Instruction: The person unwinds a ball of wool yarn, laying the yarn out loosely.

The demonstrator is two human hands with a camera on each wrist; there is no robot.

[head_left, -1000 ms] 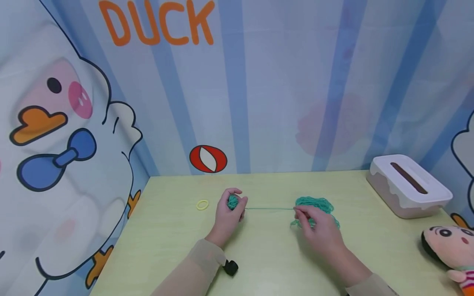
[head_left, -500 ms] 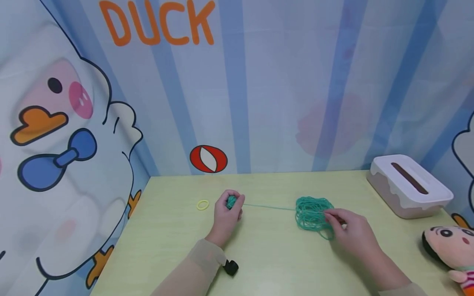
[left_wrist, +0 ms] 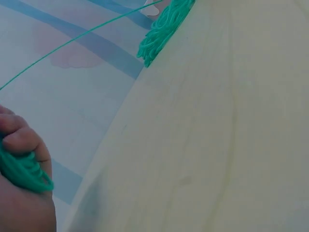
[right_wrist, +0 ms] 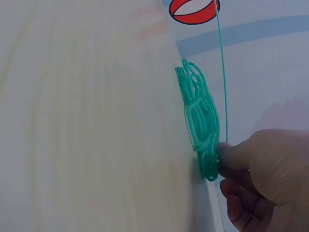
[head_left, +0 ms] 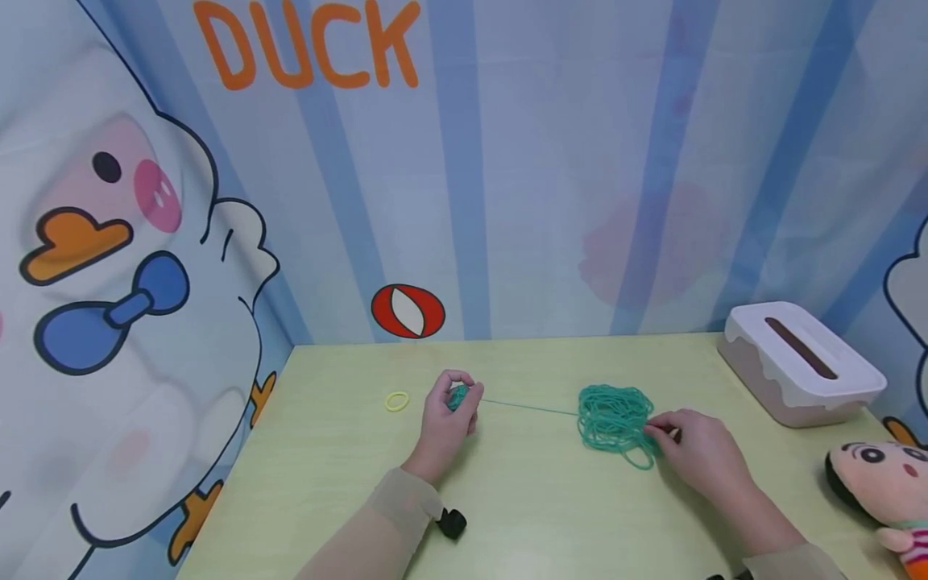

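Note:
In the head view, my left hand point(head_left: 444, 423) curls around a small wound ball of green yarn point(head_left: 457, 396), partly hidden by the fingers. The left wrist view shows the ball's strands point(left_wrist: 24, 171) between fingers and palm. A thin strand point(head_left: 536, 408) stretches from it to the right, over a loose, looped heap of the same yarn point(head_left: 612, 417) on the table. At the heap's right edge is my right hand point(head_left: 702, 451), thumb and forefinger pinched together. In the right wrist view the taut strand point(right_wrist: 223, 72) runs down into this pinch, right beside the heap.
A yellow ring point(head_left: 396, 401) lies left of my left hand. At the back right stands a tissue box point(head_left: 801, 366) with a white lid, and a soft doll point(head_left: 880, 491) lies at the right edge. A printed curtain point(head_left: 536, 161) hangs behind the table point(head_left: 522, 499).
My right hand has moved right, from the heap's left side to its right edge, uncovering the heap. The left hand stays almost in place, still holding the ball.

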